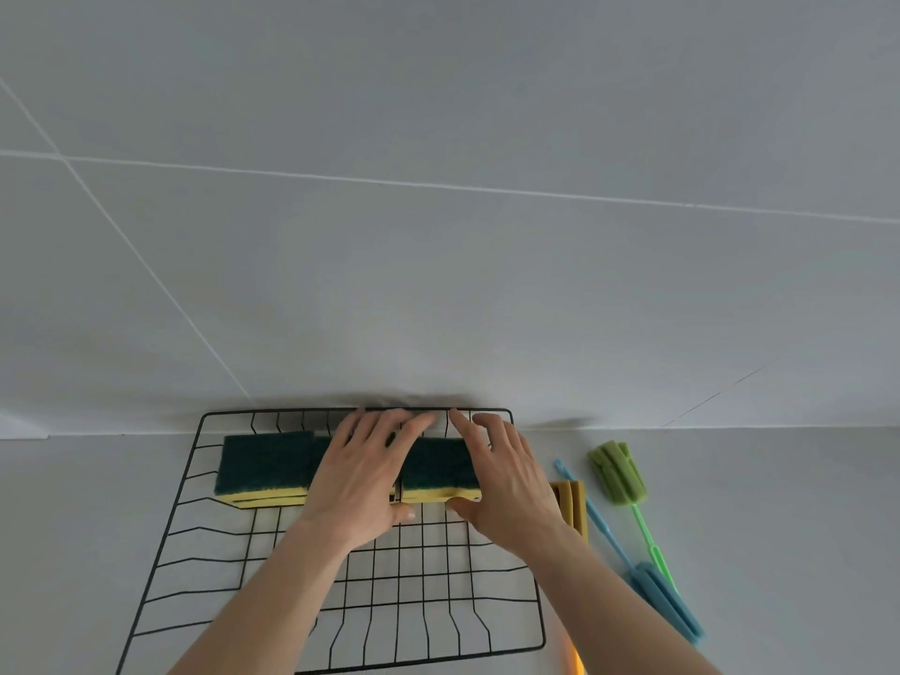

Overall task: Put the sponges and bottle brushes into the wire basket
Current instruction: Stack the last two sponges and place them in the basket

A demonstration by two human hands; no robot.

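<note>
A black wire basket [168, 533] sits on the white counter against the wall. Inside it, along the far side, lie yellow sponges with dark green tops: a stack at the left [263, 467], a middle one mostly hidden under my left hand [363, 472], and a right sponge [438, 472] gripped by my right hand [506, 484], thumb on its near edge. To the right of the basket lie a yellow bottle brush [574, 504], a blue bottle brush [652, 591] and a green bottle brush [618, 475].
The grey tiled wall [438, 236] rises directly behind the basket. White counter [779, 528] stretches right of the brushes and left of the basket. The near half of the basket holds nothing.
</note>
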